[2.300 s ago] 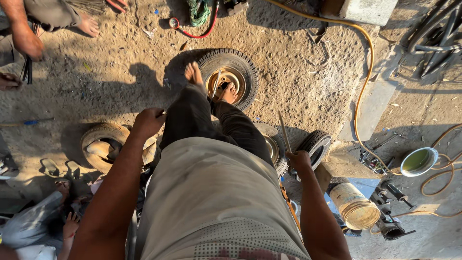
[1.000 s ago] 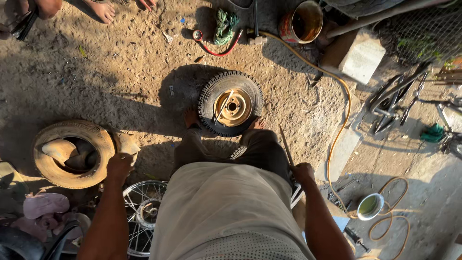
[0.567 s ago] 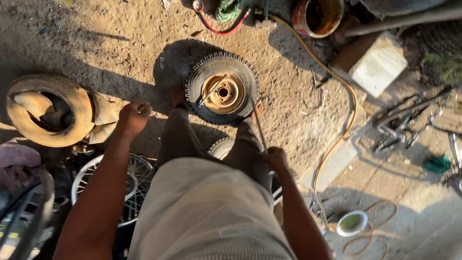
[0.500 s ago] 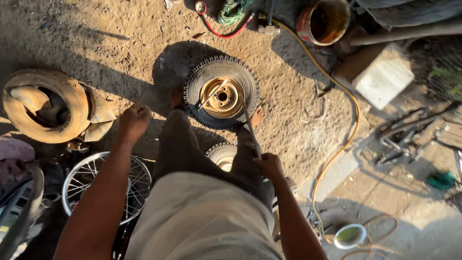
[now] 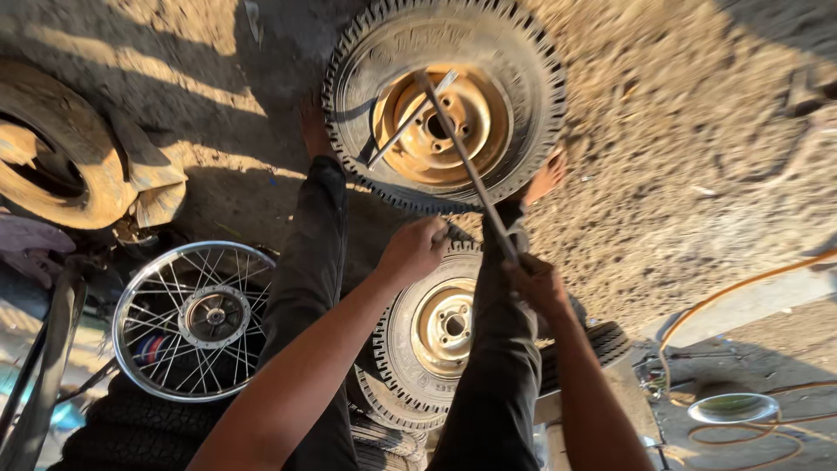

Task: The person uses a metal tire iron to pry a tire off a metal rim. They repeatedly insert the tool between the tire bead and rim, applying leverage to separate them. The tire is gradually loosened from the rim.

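Sandy, dusty ground (image 5: 697, 131) fills the view, half in sun and half in shade.

Far on the left lies an old worn tyre (image 5: 52, 157) with a torn bit of rubber beside it. Nearer on the left a shiny spoked wheel (image 5: 196, 318) lies flat on top of some dark tyres.

Next come the person's two legs in dark trousers, pointing away toward the far side. Their bare feet rest against a big knobby tyre with a rusty yellow rim (image 5: 445, 105), which lies flat on the ground at the far middle. A second small wheel (image 5: 436, 336) sits nearer, between the legs.

The left hand (image 5: 414, 249) is closed into a loose fist just beside the near edge of the big tyre. Whether it holds the end of the thin rod (image 5: 410, 122) that crosses the rim is hard to tell.

The right hand (image 5: 534, 281) is shut tight around the near end of a long metal bar (image 5: 462, 161). The bar runs from that hand up and to the left, away from the person, and its far tip lies over the rim of the big tyre. So the tyre lies straight ahead of both hands, and the left hand is a little nearer to it.

On the right, an orange hose (image 5: 741, 283) curls past a small round bowl (image 5: 732, 407).
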